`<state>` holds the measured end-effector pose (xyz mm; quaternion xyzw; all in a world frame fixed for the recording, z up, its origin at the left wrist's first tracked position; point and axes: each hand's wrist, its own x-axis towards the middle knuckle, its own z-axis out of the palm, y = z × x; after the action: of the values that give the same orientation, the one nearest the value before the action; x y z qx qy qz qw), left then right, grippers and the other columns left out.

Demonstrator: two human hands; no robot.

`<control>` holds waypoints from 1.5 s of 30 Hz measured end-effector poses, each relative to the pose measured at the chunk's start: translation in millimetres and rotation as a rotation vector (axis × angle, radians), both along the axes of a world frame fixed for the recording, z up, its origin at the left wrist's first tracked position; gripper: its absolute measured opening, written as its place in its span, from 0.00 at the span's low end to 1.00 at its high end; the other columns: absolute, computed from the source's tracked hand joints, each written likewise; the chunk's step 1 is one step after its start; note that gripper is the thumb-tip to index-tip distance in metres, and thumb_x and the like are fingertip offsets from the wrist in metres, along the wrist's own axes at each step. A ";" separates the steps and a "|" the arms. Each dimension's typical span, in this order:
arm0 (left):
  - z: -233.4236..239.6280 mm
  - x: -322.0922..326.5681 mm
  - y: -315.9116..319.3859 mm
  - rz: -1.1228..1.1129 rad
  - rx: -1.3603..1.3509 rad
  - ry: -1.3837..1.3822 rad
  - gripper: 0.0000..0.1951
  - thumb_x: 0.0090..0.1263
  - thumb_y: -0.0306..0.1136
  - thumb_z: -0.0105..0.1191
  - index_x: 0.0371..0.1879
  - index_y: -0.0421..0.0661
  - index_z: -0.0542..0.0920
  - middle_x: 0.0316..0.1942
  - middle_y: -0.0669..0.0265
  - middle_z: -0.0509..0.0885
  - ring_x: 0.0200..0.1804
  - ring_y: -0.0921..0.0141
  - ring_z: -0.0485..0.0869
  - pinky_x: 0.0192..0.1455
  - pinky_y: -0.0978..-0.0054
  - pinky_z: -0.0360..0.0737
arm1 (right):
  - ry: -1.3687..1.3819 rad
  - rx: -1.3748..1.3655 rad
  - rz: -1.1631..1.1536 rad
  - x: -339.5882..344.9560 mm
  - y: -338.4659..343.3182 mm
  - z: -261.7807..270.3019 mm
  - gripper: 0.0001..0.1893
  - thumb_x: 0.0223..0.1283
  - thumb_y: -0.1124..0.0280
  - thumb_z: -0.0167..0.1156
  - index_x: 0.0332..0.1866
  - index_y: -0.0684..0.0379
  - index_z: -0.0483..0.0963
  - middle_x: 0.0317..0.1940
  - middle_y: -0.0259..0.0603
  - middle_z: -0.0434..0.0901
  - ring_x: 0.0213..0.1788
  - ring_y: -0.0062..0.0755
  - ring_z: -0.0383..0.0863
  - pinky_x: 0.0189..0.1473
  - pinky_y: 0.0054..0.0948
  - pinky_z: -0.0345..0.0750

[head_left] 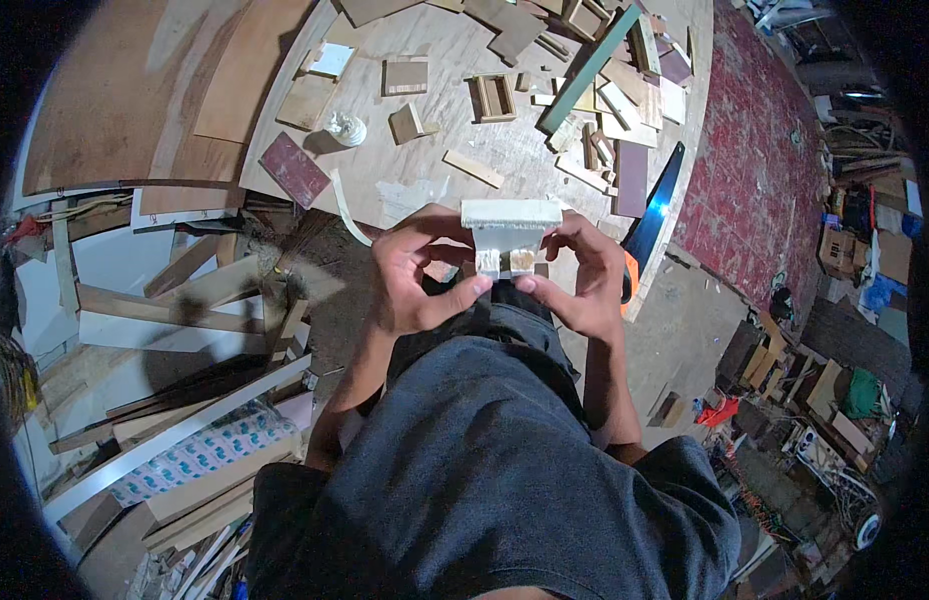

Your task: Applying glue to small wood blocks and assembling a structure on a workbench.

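Between my two hands is a small assembled wooden piece (511, 214), raised just off the near edge of the worktable. Its top is a pale board with a rough cut edge, and two short blocks show at the end facing me. My left hand (423, 274) grips the left side, thumb on the lower left block. On the opposite side my right hand (582, 277) grips it, thumb near the lower right block. A handsaw (656, 202) with an orange handle lies at the table's right edge, close to my right hand.
The plywood worktable (427, 172) carries a white bottle (346, 130), a maroon board (294, 169), a small wooden frame (495, 97), a green strip (590, 67) and several offcuts. Timber and a wrapped roll (202, 454) crowd the floor at left. Scrap wood (772, 360) lies at right.
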<state>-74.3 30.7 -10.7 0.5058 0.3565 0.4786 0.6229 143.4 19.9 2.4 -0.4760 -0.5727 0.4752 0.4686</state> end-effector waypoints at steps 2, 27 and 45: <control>10.1 -1.4 0.7 0.013 0.137 0.086 0.21 0.50 0.27 0.69 0.43 0.31 0.81 0.43 0.59 0.83 0.42 0.72 0.83 0.44 0.76 0.81 | -0.010 0.048 0.024 2.5 0.1 9.0 0.25 0.37 0.69 0.79 0.43 0.63 0.78 0.36 0.38 0.81 0.37 0.28 0.78 0.38 0.26 0.72; 31.4 6.3 -25.9 0.182 0.535 0.154 0.22 0.46 0.34 0.72 0.39 0.37 0.84 0.37 0.57 0.85 0.37 0.69 0.86 0.41 0.73 0.82 | -0.085 0.328 0.134 9.1 -18.5 47.8 0.23 0.40 0.69 0.76 0.44 0.66 0.80 0.39 0.48 0.85 0.38 0.34 0.82 0.40 0.29 0.77; 24.1 5.4 -33.0 0.197 0.485 0.116 0.21 0.44 0.34 0.72 0.36 0.37 0.83 0.35 0.57 0.84 0.37 0.69 0.84 0.41 0.72 0.82 | -0.248 0.400 0.150 7.5 -18.0 64.8 0.22 0.37 0.68 0.74 0.40 0.66 0.80 0.35 0.46 0.85 0.34 0.37 0.81 0.37 0.29 0.76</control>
<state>-68.9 -2.3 13.4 0.6298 0.3138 0.5785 0.4126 150.9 1.9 67.3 -0.3846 -0.7422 0.3236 0.4433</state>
